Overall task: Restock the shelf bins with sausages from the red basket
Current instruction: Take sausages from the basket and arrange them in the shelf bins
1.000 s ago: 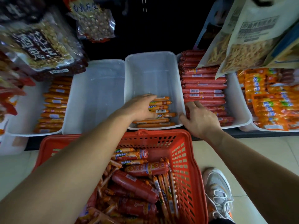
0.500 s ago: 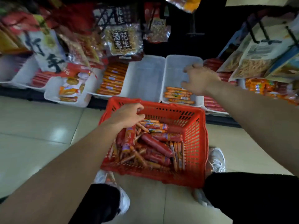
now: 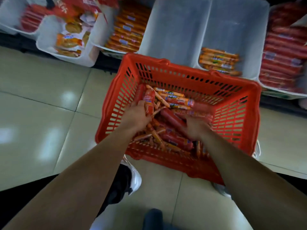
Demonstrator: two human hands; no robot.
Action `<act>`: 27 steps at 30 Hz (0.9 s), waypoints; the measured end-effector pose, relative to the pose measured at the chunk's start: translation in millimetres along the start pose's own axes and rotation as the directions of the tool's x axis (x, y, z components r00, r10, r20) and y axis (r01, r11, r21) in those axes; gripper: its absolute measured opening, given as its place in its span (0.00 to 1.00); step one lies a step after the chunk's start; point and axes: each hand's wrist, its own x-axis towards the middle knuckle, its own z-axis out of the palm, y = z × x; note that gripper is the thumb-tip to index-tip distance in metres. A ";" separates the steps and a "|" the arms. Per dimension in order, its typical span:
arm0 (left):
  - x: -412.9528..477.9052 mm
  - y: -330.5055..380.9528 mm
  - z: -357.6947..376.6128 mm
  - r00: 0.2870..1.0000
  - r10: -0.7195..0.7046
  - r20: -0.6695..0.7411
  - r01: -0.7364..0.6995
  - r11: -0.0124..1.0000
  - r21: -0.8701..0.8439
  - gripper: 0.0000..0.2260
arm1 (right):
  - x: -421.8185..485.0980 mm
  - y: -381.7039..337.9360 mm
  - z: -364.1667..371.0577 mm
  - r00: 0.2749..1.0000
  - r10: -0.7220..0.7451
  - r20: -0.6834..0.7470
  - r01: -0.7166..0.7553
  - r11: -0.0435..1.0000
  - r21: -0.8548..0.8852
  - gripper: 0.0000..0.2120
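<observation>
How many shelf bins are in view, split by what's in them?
Red sausages: 2 bins
Orange sausages: 2 bins
Snack packets: 1 bin
Nothing showing inside: 1 bin, its front hidden by the red basket
Total: 6 bins

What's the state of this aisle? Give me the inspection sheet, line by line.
Surface: glossy tiled floor; the red basket stands on it.
Job's things: basket holds thick red and thin orange sausages; part-filled bin has orange ones at its front; bare bin beside it.
Clutter: snack packets in a far bin.
Grips: left hand and right hand down among the sausages; holds unclear.
Cables: nothing seen.
Surroundings: full red-sausage bin, full orange-sausage bin, white shoe.
</observation>
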 end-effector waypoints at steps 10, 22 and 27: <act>34.3 21.2 -6.3 0.993 -0.101 0.061 0.087 0.974 0.209 0.33 | 18.3 8.0 25.2 0.999 0.044 -0.003 -0.044 0.996 -0.074 0.34; -8.9 29.1 -35.1 0.984 -0.004 0.176 0.012 0.999 -0.040 0.37 | -46.7 17.9 -35.5 0.992 0.086 -0.093 -0.070 0.984 0.165 0.33; -33.3 30.8 -109.3 0.995 0.074 0.067 -0.072 0.997 -0.025 0.26 | -85.6 7.6 -90.6 0.986 0.051 -0.156 -0.006 0.961 0.276 0.26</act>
